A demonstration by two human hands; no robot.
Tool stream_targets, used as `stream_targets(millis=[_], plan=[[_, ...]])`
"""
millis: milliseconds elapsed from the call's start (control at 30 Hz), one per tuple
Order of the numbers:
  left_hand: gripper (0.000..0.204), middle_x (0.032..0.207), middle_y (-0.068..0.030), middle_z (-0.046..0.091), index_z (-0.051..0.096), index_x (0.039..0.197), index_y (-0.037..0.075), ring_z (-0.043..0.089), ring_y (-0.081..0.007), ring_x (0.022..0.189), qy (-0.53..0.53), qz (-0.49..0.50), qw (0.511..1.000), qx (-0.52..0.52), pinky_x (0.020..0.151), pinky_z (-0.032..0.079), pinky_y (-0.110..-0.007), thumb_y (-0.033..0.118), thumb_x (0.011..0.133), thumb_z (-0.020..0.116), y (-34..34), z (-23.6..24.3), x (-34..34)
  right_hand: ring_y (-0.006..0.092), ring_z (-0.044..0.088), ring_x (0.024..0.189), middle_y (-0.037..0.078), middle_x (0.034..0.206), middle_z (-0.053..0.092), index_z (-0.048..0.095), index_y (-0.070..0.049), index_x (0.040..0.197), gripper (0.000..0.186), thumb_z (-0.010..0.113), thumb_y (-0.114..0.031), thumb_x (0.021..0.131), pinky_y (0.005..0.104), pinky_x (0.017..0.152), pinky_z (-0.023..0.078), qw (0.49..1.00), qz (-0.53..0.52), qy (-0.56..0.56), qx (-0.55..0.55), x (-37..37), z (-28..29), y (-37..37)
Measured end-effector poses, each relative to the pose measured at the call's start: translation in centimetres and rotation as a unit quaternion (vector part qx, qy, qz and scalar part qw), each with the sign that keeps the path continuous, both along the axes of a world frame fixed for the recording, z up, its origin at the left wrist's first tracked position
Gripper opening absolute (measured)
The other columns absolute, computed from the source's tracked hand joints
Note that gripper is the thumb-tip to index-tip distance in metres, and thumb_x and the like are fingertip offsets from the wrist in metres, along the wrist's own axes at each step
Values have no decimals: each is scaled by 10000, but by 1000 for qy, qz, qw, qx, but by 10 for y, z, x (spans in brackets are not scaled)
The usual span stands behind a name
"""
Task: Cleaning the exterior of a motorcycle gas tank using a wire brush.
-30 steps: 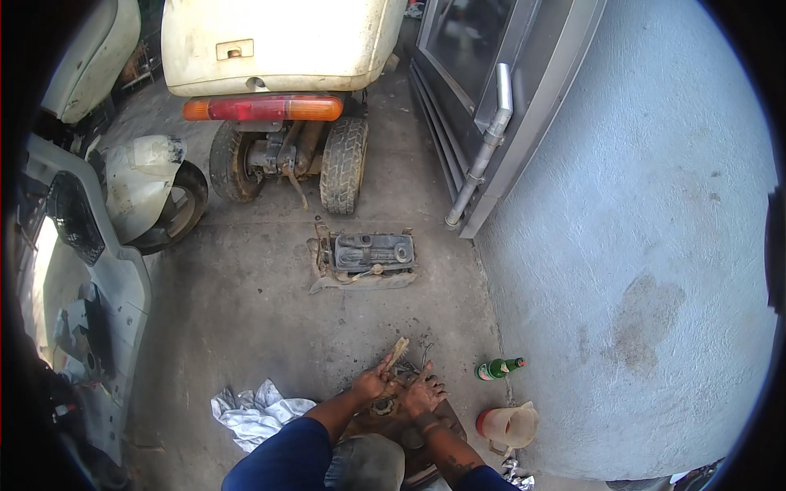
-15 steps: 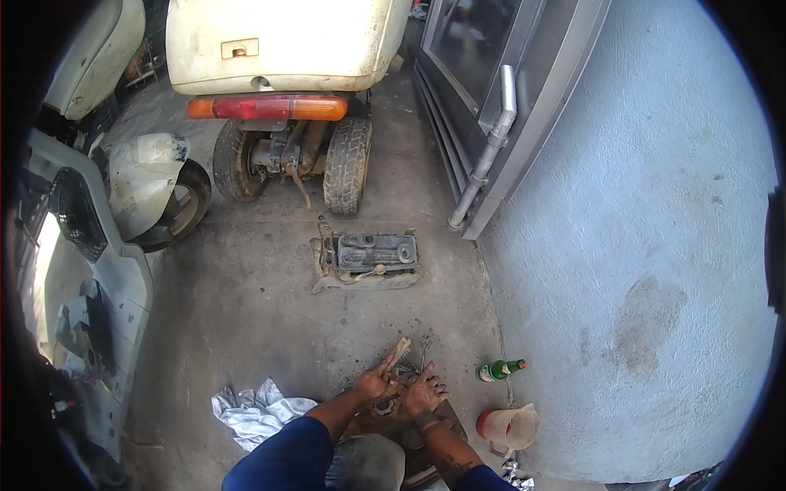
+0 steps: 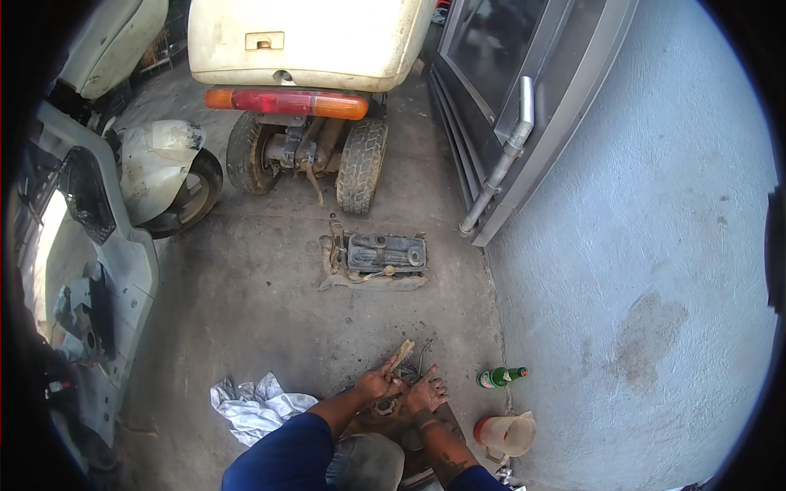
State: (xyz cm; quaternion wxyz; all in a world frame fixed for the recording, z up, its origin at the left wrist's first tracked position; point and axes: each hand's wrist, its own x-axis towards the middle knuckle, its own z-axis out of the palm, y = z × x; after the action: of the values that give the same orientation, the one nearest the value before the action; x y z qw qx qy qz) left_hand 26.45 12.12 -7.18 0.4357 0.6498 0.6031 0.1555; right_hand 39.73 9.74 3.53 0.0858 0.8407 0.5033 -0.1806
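Note:
Near the lower middle, my left hand (image 3: 375,385) is closed on a tan brush-like stick (image 3: 404,349), held above a dark, rusty metal part (image 3: 364,425). My right hand (image 3: 424,394) is just right of it, its fingers apart over the same part; whether they touch it is unclear. A thin bent wire or tube (image 3: 424,353) rises behind my hands. A crumpled pale cloth (image 3: 254,407) lies to the left. To the right stand a clear jug with a red base (image 3: 509,435) and, behind it, a green bottle (image 3: 502,376) lying or tilted by the wall.
A dark tank in a dirty bracket (image 3: 381,254) lies on the concrete ahead. Behind it is a cream vehicle (image 3: 311,49) with two exposed wheels. Scooters and a loose body panel (image 3: 131,278) line the left. A metal door frame (image 3: 524,155) and pale blue wall (image 3: 663,204) bound the right.
The background has shifted rightward in the view as the camera turned slightly. My hands and the stick show almost no movement.

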Motion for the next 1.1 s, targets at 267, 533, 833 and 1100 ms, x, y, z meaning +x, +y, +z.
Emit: stream_targets(millis=[267, 533, 833, 1100], plan=[[569, 1288, -190, 604, 217, 1541, 355, 599, -386, 1151, 21, 1, 998, -64, 1003, 463, -469, 404, 1003, 398, -5, 27, -4, 481, 353, 1353, 296, 1486, 348, -34, -107, 1573, 1218, 626, -738, 768, 651, 1104, 211, 1000, -1, 13, 22, 5, -14, -3], [566, 1274, -217, 603, 243, 1531, 338, 597, -395, 1148, 5, -16, 999, -46, 978, 468, -488, 373, 986, 392, -2, 25, -2, 468, 304, 1402, 261, 1531, 306, -100, -135, 1566, 1245, 693, -667, 767, 641, 1125, 198, 996, 22, 40, -81, 24, -8, 13], [621, 1226, -244, 615, 225, 1549, 239, 604, -408, 1119, -56, 3, 998, 10, 987, 464, -474, 298, 974, 451, -29, 32, -37, 410, 319, 1420, 242, 1548, 307, -193, -69, 1530, 1440, 861, -530, 663, 626, 1151, 173, 991, -49, 70, -105, 27, -26, 42], [667, 1044, -270, 662, 277, 1522, 157, 663, -427, 924, 24, 227, 973, 38, 820, 516, -525, 249, 910, 524, -166, 1, -203, 362, 492, 1313, 269, 1416, 488, 353, 88, 1442, 1013, 833, -447, 729, 432, 1110, 382, 994, -99, 45, -3, 60, -82, 51]])
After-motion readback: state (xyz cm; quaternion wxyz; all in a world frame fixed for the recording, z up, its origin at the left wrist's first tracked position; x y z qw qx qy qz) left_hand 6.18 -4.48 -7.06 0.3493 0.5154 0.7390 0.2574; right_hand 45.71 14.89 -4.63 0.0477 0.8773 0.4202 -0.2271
